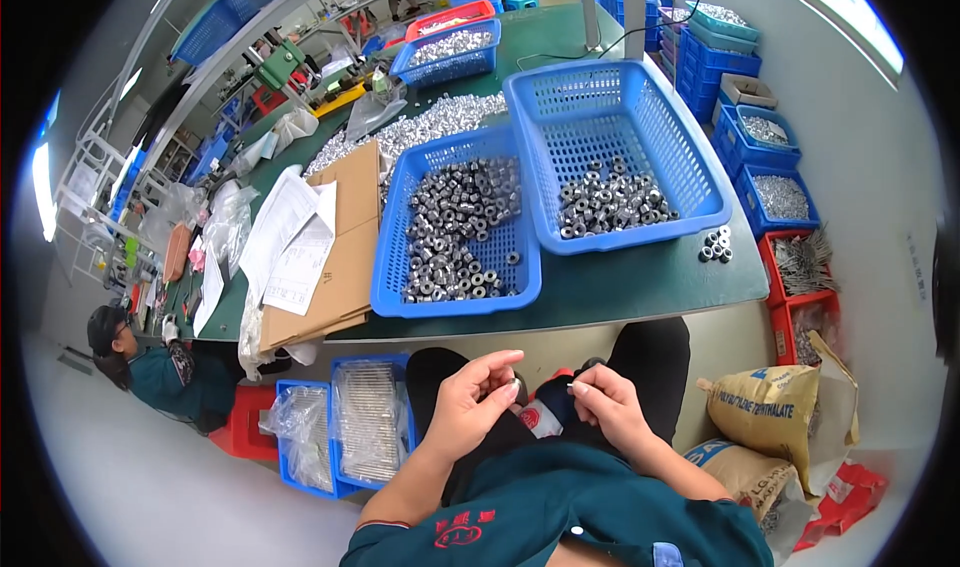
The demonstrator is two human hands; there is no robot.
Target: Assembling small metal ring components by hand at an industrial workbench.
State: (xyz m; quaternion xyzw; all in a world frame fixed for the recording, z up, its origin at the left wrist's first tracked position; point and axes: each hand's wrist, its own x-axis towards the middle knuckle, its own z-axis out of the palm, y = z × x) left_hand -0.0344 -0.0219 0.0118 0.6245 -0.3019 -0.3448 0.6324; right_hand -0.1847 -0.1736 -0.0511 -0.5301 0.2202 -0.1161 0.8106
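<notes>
Over my lap, my left hand (478, 399) has its index finger stretched out above the thumb. The other fingers curl in, and something small seems pinched at the thumb tip, too small to name. My right hand (608, 404) is closed in a pinch, thumb against index finger; what it holds, if anything, is hidden. The hands are apart. Below and between them is dark cloth with a white and red patch (542, 419). On the bench ahead, a blue basket (530, 292) holds many small metal rings (455, 222). A larger blue basket (690, 222) beside it holds more rings (610, 202).
A few loose rings (715, 247) lie near the green bench's (560, 302) right corner. Cardboard (345, 237) and papers (290, 237) lie left. Blue crates (372, 417) stand on the floor at left, sacks (765, 412) at right. A co-worker (150, 367) sits far left.
</notes>
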